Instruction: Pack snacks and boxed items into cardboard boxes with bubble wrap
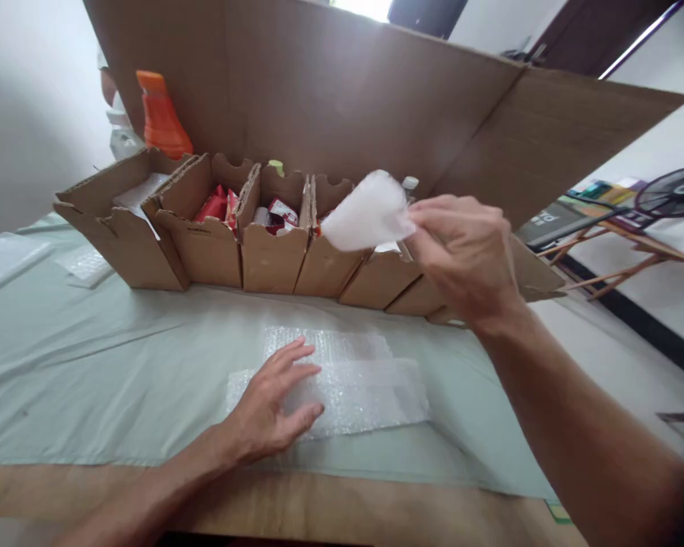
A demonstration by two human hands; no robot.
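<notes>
My right hand (pixel 461 254) is raised in front of the cardboard bins, thumb and fingertips pinched on the edge of a thin white sheet (pixel 368 213). The sheet looks soft and hangs out to the left; whether it is foam or paper I cannot tell. Over the table, my left hand (pixel 279 399) has its fingers spread above clear bubble wrap (pixel 365 395); it may be touching the left part. The bubble wrap lies flat in overlapping layers on the pale green cloth (pixel 165 365).
Several cardboard bins (pixel 273 262) stand in a row at the back, some with red packets (pixel 213 205). Behind them rises a large cardboard panel (pixel 347 91). An orange bottle (pixel 163 118) stands behind the left bins. More bubble wrap (pixel 85 264) lies left. A fan (pixel 681 190) is far right.
</notes>
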